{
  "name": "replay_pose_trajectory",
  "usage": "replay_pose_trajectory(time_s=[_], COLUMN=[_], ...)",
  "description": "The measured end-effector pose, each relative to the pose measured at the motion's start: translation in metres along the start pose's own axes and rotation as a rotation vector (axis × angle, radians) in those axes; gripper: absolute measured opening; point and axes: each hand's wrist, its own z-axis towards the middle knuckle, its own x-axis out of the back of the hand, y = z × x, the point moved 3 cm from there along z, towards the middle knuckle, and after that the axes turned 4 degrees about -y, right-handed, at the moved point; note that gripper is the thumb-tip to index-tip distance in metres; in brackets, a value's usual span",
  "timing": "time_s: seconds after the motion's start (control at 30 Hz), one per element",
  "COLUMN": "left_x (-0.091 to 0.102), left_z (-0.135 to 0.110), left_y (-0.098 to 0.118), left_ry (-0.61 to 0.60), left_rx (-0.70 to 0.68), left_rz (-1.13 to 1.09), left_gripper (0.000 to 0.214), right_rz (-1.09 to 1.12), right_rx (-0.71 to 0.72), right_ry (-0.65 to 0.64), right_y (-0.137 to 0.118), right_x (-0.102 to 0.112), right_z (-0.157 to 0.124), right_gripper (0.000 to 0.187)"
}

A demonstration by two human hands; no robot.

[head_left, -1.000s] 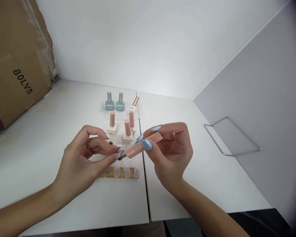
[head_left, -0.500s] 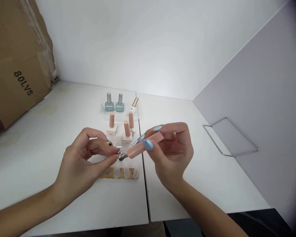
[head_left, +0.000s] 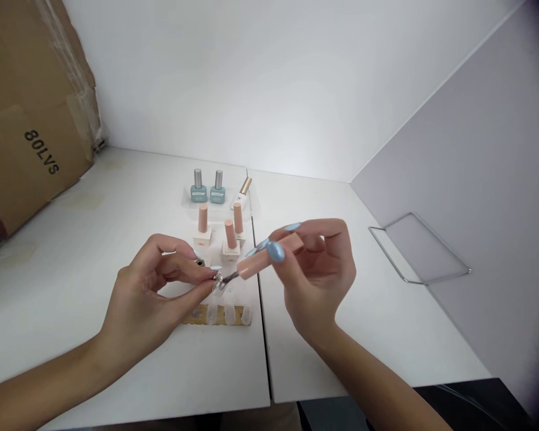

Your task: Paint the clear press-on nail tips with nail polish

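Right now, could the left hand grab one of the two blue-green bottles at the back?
Probably not straight away: the left hand already pinches a clear nail tip, and three peach-capped bottles stand between it and the blue-green bottles.

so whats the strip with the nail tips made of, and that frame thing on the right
The strip looks like cardboard or thin wood: matte tan with a wavy edge. The tips on it look like clear glossy plastic. The frame appears to be bent metal wire, thin and silvery with a shine.
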Motion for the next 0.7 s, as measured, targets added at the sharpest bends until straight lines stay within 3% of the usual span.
replay_pose_trajectory(time_s=[0.13, 0.33, 0.7], left_x=[-0.001, -0.001, 0.006], left_z=[0.001, -0.002, 0.008], left_y=[0.002, 0.000, -0.006], left_ry=[0.001, 0.002, -0.026], left_rx=[0.004, 0.011, 0.199], left_rz=[-0.005, -0.015, -0.134], left_gripper=[0.032, 0.033, 0.030], right_rz=[0.050, -0.015, 0.057], right_rx=[0.036, -0.114, -0.271], right_ry=[-0.074, 0.113, 0.202], right_y=[-0.001, 0.007, 0.011], right_x=[-0.003, 0.005, 0.012], right_z=[-0.001, 0.001, 0.001], right_gripper=[0.022, 0.023, 0.028])
